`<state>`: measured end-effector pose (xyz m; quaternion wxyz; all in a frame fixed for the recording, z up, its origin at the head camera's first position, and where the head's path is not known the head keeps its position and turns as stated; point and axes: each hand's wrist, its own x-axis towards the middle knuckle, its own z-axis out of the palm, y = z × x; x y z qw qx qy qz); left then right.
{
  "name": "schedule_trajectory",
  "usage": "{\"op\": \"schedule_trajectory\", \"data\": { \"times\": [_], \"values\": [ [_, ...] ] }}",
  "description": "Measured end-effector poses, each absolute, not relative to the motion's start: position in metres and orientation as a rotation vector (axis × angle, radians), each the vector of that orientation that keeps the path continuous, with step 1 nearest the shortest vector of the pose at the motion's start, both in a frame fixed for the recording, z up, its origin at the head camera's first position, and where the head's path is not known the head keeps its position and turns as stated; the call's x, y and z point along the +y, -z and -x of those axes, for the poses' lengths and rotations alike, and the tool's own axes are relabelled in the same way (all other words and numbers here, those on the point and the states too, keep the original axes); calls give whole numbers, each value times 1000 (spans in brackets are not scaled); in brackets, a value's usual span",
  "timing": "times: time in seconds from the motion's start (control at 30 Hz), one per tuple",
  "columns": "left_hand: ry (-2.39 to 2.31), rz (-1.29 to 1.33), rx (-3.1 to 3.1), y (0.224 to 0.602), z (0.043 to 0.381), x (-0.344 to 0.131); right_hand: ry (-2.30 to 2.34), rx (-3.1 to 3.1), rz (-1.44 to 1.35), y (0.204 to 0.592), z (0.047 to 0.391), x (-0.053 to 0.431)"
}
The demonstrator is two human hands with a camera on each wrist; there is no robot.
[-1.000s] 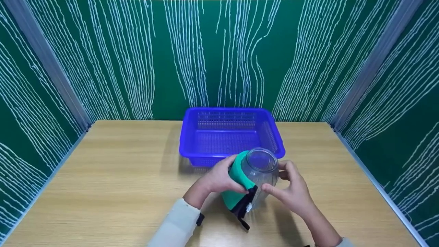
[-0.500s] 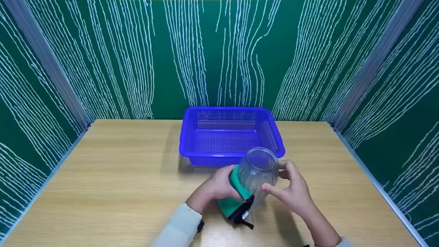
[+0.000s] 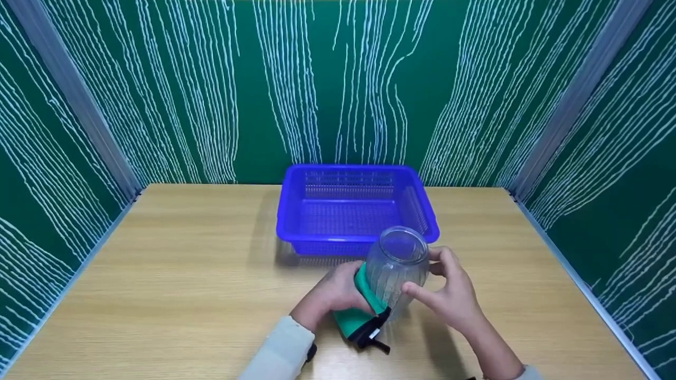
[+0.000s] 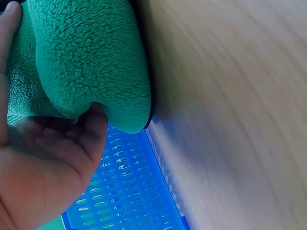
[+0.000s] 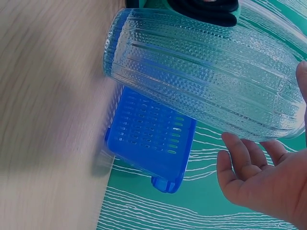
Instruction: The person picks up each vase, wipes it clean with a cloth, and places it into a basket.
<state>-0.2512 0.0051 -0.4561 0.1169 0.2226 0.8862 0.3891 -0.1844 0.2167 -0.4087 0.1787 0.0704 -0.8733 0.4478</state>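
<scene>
A clear ribbed glass jar (image 3: 393, 282) stands on the table in front of the basket, its open mouth upward. My right hand (image 3: 455, 298) holds it from the right near the top, thumb in front and fingers behind. Against the jar's left side is a green fleecy cloth (image 3: 353, 320) with black edging and a small white tag. My left hand (image 3: 342, 290) grips this cloth, which folds over in the left wrist view. In the right wrist view, the jar's dotted surface (image 5: 206, 72) shows between its ribs, with the cloth's black edging (image 5: 206, 10) above.
Just behind the jar sits a blue perforated plastic basket (image 3: 332, 237) with nothing visible inside. The wooden table (image 3: 185, 274) ends at a green wall (image 3: 269, 105) with white wavy lines. Grey posts (image 3: 90, 105) stand at the back corners.
My left hand and the cloth have slid down the jar's left side, toward me, baring more of the glass. The jar and my right hand have stayed in place.
</scene>
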Motion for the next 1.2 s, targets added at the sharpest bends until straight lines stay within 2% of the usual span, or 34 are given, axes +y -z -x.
{"op": "schedule_trajectory", "data": {
  "times": [0.63, 1.2],
  "values": [
    [-797, -607, 2825, 454, 248, 10, -1276, -2466, -207, 409, 185, 217],
    [-865, -616, 2757, 459, 249, 5, -1311, -2455, -210, 412, 184, 219]
  ]
}}
